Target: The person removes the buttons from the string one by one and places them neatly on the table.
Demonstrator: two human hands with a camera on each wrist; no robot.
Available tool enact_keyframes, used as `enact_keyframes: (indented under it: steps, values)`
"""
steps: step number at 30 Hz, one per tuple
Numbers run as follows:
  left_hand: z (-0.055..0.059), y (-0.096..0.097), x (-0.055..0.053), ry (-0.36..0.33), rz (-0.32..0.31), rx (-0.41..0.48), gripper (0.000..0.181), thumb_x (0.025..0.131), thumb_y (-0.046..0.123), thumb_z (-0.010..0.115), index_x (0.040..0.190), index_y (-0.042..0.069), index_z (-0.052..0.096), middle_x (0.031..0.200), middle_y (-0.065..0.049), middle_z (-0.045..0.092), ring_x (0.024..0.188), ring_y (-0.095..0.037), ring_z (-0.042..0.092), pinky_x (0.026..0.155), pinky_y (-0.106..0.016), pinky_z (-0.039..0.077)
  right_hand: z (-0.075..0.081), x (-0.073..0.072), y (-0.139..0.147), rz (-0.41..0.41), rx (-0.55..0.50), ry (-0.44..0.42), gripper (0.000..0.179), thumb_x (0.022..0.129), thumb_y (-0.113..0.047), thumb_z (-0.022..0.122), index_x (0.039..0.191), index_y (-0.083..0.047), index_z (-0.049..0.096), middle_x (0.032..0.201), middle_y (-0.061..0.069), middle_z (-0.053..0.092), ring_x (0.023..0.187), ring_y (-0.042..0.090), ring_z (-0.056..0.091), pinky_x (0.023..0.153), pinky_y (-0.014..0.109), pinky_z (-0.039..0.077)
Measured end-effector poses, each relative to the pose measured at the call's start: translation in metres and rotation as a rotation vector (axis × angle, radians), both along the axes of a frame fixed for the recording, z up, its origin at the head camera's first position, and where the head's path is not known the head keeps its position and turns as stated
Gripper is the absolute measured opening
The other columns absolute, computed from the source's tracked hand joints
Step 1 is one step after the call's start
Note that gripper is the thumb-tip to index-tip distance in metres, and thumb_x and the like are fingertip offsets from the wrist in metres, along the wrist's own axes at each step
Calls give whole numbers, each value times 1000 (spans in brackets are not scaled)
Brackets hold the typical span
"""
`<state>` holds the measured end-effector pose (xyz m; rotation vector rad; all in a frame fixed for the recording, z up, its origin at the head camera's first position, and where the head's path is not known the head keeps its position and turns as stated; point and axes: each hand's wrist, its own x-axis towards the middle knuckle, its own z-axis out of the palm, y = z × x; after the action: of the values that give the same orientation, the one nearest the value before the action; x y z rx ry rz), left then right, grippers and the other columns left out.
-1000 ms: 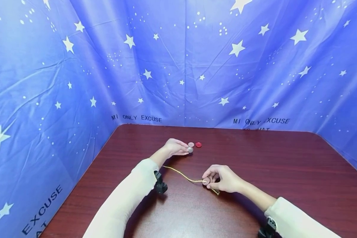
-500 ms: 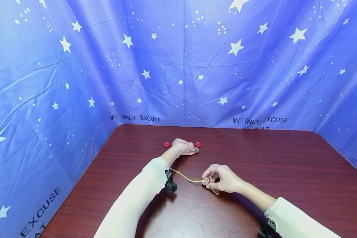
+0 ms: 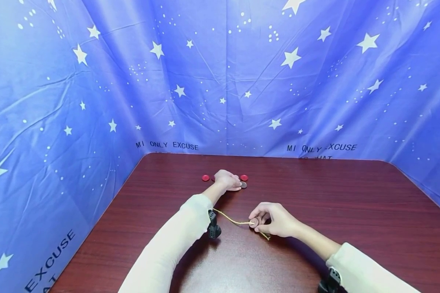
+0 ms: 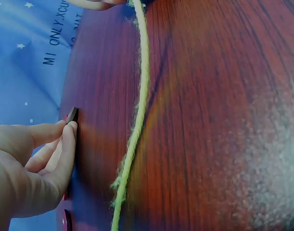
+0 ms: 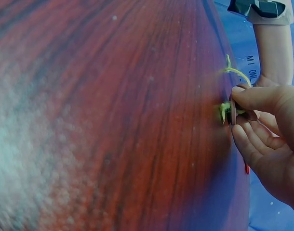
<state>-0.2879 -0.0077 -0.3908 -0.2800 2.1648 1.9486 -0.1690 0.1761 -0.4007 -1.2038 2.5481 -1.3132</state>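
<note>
My left hand [image 3: 227, 180] pinches a dark round button [image 3: 243, 185] between thumb and fingertips, low over the far part of the table. The left wrist view shows this button [image 4: 73, 114] edge-on at the fingertips. My right hand [image 3: 278, 220], nearer the front, holds brown buttons [image 3: 254, 222] strung on yellow yarn [image 3: 229, 218]. In the right wrist view a button [image 5: 233, 110] stands on edge between thumb and fingers, with a tuft of yarn [image 5: 223, 113] on its outer side. The yarn runs left from the right hand and passes behind the left wrist.
A red button [image 3: 205, 178] lies left of my left hand, and another red button [image 3: 244, 178] lies just beyond its fingertips. Other buttons between them are mostly hidden by the hand. The brown table [image 3: 333, 195] meets a blue star-printed cloth [image 3: 227, 81] at its far edge.
My left hand has moved right with the pinched button, which has turned from its pale, holed face to a darker look. A red button has come into view on the left. The right hand stays put.
</note>
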Motion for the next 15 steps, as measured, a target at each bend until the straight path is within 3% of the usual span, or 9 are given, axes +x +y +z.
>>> enact_keyframes:
  steps: [6,15]
  values:
    - [2,3,2,7,2,-43,17,74,-16,69,91,-14,67,93,-27,71,54,-12,59,65,-30,62,0,0,0,2,-5,2,27,73,2,77,97,0,67,79,9,70,67,0,61,63,21,57]
    - [3,7,1,-11,22,-36,15,72,-18,69,85,-12,65,88,-23,71,51,-13,58,60,-30,61,2,1,0,-24,18,-41,27,74,0,78,98,-1,68,82,10,70,69,2,62,65,23,57]
